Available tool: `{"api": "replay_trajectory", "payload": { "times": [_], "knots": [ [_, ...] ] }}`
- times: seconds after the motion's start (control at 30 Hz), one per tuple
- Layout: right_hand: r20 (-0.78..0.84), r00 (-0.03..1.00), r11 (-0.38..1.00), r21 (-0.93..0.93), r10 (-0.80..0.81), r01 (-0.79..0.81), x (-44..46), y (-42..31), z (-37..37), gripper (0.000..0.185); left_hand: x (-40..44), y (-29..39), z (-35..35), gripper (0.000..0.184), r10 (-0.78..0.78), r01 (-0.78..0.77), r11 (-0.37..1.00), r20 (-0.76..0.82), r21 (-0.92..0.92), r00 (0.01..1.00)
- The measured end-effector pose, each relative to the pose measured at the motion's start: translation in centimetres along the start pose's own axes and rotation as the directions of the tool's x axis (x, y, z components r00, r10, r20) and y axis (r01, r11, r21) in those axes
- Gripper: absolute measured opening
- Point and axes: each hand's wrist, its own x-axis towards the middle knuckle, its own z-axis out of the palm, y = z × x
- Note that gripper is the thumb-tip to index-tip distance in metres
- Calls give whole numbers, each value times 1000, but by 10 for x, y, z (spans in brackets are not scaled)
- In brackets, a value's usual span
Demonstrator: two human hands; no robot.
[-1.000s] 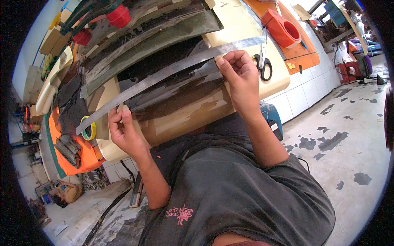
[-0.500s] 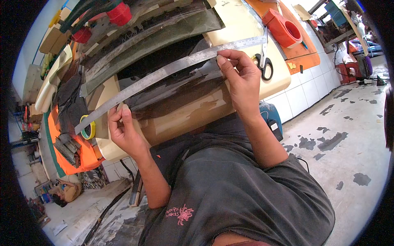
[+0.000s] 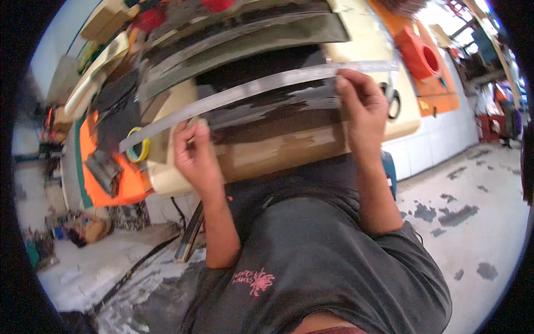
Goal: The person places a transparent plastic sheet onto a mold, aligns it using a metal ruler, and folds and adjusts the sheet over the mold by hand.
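A long steel ruler (image 3: 250,89) lies slantwise across the padded cream worktop. Along its near side is a dark see-through film sheet (image 3: 278,140), glossy and hanging over the rounded front edge. My left hand (image 3: 197,158) pinches the sheet's left corner, thumb against fingers, right beside the ruler. At the right corner, my right hand (image 3: 364,114) pinches in the same way, its fingertips at the ruler's edge. Scissors with black handles (image 3: 394,104) lie partly behind my right hand. A yellow-rimmed tape roll (image 3: 146,150) stands near the ruler's left end.
Dark curved panels (image 3: 245,50) lie across the far side of the worktop. A red tape dispenser (image 3: 409,47) sits on an orange board at the right. Orange material (image 3: 89,133) and black scraps (image 3: 105,172) cover the left end. Another person (image 3: 92,229) is low on the floor far left.
The view has shifted, so the worktop and both hands appear farther right, with some blur. Both hands keep their pinch beside the ruler.
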Motion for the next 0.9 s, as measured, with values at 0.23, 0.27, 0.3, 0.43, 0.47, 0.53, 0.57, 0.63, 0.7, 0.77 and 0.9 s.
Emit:
{"api": "replay_trajectory", "payload": {
  "times": [0.23, 0.27, 0.3, 0.43, 0.47, 0.53, 0.57, 0.63, 0.7, 0.77, 0.9],
  "knots": [
    [3, 999, 999, -23, -45, 45, -2, -6, 5, 23, 1, 2, 3, 10, 6, -4, 987, 13, -159, 1000],
    [-1, 1000, 1000, -10, -9, 9, -2, -7, 4, 22, 1, 2, 3, 10, -10, 15, 981, 31, -196, 999],
    [-4, 1000, 1000, -9, -29, 29, -2, -5, 5, 22, 3, -2, 2, 12, -15, 22, 978, 37, -208, 999],
    [-12, 1000, 1000, 9, -13, 13, -3, -6, 7, 22, 1, 3, 0, 22, -76, 84, 972, 46, -219, 996],
    [-4, 1000, 1000, 12, -14, 14, -3, -7, 7, 22, 1, 6, 2, 22, -75, 81, 973, 39, -217, 996],
    [-6, 1000, 1000, -16, -3, 3, -3, -8, 6, 23, 2, 9, 4, 23, -32, 30, 984, -12, -173, 999],
    [0, 999, 997, -63, -34, 34, -1, -5, 5, 23, 2, 10, 3, 23, -33, 29, 985, -17, -172, 999],
    [1, 999, 997, -63, -44, 44, -1, -5, 5, 23, 0, 11, 1, 21, -86, 90, 984, 31, -157, 996],
    [-1, 999, 996, -64, -54, 54, -1, -4, 5, 23, 0, 9, 0, 20, -104, 109, 980, 36, -166, 994],
    [2, 998, 996, -72, -57, 57, -1, -4, 4, 24, 0, 6, 0, 20, -122, 127, 976, 43, -174, 992],
    [1, 1000, 999, -35, -13, 13, -1, -5, 4, 24, 0, 1, 1, 17, -74, 79, 978, 33, -192, 997]
  ]
}}
